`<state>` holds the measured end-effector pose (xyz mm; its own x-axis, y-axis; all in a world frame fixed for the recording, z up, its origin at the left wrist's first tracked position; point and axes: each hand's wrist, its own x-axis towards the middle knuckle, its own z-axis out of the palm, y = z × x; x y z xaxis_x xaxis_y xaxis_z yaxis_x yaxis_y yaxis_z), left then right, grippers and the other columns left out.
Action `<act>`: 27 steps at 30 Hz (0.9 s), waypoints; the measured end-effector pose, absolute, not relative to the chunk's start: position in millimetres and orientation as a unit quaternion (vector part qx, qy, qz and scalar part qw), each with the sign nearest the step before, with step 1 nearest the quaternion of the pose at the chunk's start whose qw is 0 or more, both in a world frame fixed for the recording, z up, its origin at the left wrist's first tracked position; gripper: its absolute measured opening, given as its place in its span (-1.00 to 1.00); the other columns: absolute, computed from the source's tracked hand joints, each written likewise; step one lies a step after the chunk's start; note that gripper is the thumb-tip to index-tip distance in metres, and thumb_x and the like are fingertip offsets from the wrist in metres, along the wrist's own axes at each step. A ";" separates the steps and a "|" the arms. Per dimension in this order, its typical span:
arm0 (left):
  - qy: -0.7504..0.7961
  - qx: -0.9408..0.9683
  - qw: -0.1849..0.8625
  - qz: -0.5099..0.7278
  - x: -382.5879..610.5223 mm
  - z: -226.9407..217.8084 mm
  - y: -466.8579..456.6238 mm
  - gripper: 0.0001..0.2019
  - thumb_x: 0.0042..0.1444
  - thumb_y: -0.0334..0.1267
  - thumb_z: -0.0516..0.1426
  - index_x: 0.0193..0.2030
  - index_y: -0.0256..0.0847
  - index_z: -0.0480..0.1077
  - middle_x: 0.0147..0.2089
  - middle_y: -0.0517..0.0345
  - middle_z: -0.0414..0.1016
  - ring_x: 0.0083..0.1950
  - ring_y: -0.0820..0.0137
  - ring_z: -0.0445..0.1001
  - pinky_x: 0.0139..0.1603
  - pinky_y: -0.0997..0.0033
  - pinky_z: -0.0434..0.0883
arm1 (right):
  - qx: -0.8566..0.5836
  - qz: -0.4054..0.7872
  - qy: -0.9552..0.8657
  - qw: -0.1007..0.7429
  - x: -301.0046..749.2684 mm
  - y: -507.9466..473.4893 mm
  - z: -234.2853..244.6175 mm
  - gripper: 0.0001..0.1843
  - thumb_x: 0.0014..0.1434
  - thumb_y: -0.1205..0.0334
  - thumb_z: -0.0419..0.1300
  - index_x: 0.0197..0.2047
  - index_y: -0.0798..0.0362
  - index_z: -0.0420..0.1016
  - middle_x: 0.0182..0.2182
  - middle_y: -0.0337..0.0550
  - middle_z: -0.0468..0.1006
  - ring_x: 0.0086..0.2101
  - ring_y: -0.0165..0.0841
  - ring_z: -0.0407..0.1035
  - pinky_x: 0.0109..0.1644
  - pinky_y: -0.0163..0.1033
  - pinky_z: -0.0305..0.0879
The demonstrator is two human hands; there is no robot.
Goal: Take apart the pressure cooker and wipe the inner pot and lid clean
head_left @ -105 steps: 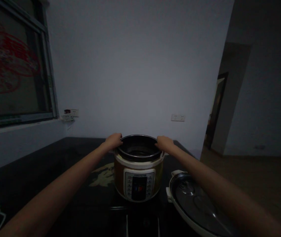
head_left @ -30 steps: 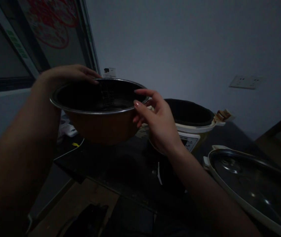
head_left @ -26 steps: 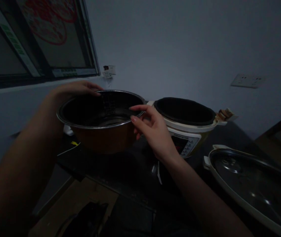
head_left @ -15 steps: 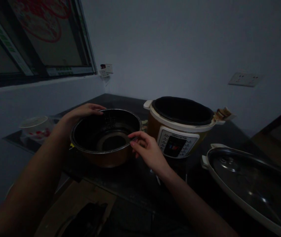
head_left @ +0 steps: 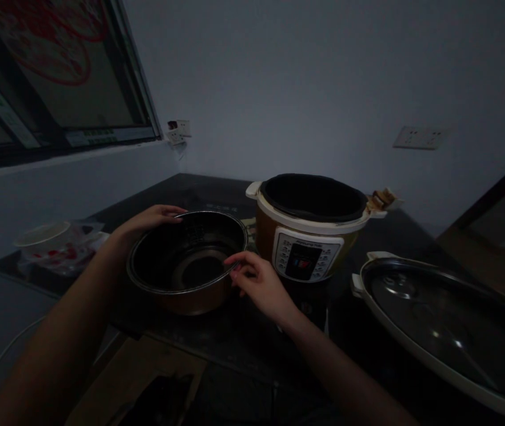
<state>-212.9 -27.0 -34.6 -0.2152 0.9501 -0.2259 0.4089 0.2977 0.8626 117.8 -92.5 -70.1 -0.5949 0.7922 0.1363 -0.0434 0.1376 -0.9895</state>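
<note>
Low over the dark counter is a round inner pot (head_left: 199, 300), black inside and brownish outside, slightly tilted toward me. My left hand (head_left: 150, 220) grips its far left rim, fingers over the edge. At the near right rim, my right hand (head_left: 259, 281) pinches the edge between thumb and fingers. Just right of the pot stands an electric pressure cooker (head_left: 265, 231) with a white rim, a control panel and its top uncovered; the inside looks black. Whether the pot's base touches the counter is hard to tell in the dim light.
The cooker's lid (head_left: 412, 346) lies at the right, close to my right forearm. A plastic tub in a bag (head_left: 52, 245) is at the left, beyond my left forearm. Wall sockets (head_left: 421, 137) are behind. The counter's front edge (head_left: 216, 358) runs below the pot.
The view has shifted, so the cooker, lid and sockets appear further left. Both hands keep their hold on the pot, which sits slightly lower in the picture.
</note>
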 end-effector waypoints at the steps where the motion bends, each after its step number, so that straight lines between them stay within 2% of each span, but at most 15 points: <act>1: 0.700 0.484 0.399 0.342 -212.2 -36.9 -26.9 -0.42 -0.23 -0.19 0.31 0.04 -0.15 0.45 -0.24 0.17 0.64 -0.30 0.31 0.60 -0.18 0.34 0.51 | -0.283 0.593 -0.666 0.353 119.1 -92.7 -71.0 -0.81 0.10 0.30 0.17 -0.17 0.00 0.44 -0.39 -0.27 0.35 -0.39 -0.40 0.34 -0.48 -0.36 0.29; 6: 0.686 0.487 0.411 0.351 -206.1 -45.5 -29.0 -0.38 -0.28 -0.14 0.34 0.03 -0.15 0.45 -0.21 0.16 0.64 -0.28 0.29 0.60 -0.18 0.33 0.51 | -0.292 0.587 -0.669 0.350 124.2 -94.6 -74.4 -0.82 0.11 0.31 0.17 -0.17 0.01 0.45 -0.40 -0.26 0.35 -0.36 -0.39 0.34 -0.46 -0.35 0.30; 11: 0.673 0.488 0.411 0.374 -198.9 -48.7 -31.9 -0.41 -0.32 -0.12 0.36 -0.04 -0.17 0.49 -0.21 0.11 0.65 -0.27 0.22 0.61 -0.20 0.29 0.52 | -0.304 0.596 -0.651 0.357 125.0 -94.8 -79.0 -0.73 0.10 0.29 0.18 -0.09 -0.01 0.43 -0.44 -0.29 0.35 -0.39 -0.39 0.34 -0.45 -0.35 0.28; 21: 0.678 0.505 0.363 0.391 -191.4 -50.1 -34.0 -0.42 -0.35 -0.08 0.37 -0.10 -0.26 0.52 -0.27 0.00 0.65 -0.32 0.17 0.60 -0.25 0.21 0.52 | -0.292 0.604 -0.641 0.373 127.1 -91.7 -86.9 -0.70 0.07 0.23 0.17 -0.08 -0.01 0.40 -0.38 -0.28 0.31 -0.40 -0.41 0.31 -0.49 -0.36 0.25; 23: 0.684 0.515 0.338 0.390 -188.7 -45.7 -33.8 -0.44 -0.35 -0.09 0.36 -0.12 -0.27 0.53 -0.25 -0.03 0.64 -0.27 0.14 0.60 -0.19 0.17 0.52 | -0.287 0.609 -0.634 0.380 127.5 -92.0 -88.5 -0.70 0.06 0.22 0.18 -0.08 -0.02 0.39 -0.36 -0.28 0.32 -0.41 -0.42 0.31 -0.49 -0.37 0.25; 27: 0.697 0.537 0.231 0.415 -172.1 -21.0 -47.8 -0.54 -0.22 -0.12 0.32 -0.13 -0.24 0.52 -0.03 -0.04 0.59 0.04 0.10 0.52 0.09 0.15 0.41 | -0.283 0.620 -0.615 0.396 133.2 -96.6 -93.3 -0.65 0.02 0.22 0.20 -0.07 -0.04 0.40 -0.29 -0.25 0.33 -0.39 -0.43 0.32 -0.50 -0.39 0.25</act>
<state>-172.1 -47.8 -21.0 -0.3161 0.9405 0.1250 0.5574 0.0775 0.8266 133.2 -96.6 -93.3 -0.5266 0.8391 0.1362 -0.1434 0.0702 -0.9872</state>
